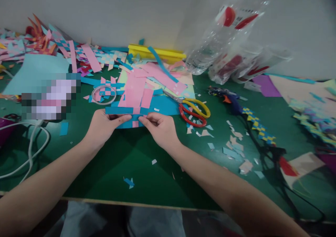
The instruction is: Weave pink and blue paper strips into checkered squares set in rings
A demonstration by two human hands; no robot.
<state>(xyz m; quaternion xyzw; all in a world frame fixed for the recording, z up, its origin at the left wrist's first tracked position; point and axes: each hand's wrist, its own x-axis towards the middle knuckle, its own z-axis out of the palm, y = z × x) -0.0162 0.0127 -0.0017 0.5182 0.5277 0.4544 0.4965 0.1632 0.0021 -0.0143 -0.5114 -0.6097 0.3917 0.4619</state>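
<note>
L hand (pixel 103 126): pinches L side of blue/pink paper (pixel 135 118) | R hand (pixel 162 128): pinches R side | paper: betw. hands, nr front-ctr of table (pixel 105 170) | scissors (pixel 194 112): R, nr R hand | tape (pixel 114 96): beyond L hand

No legible text, dark print (pixel 239 19) on clear plastic sleeve (pixel 223 34) too blurred to read

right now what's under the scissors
Beside the blades of the scissors, blue paper shows. Small paper scraps and green tabletop show through and around the handles. Whatever lies directly beneath the blades and handles is covered.
</note>
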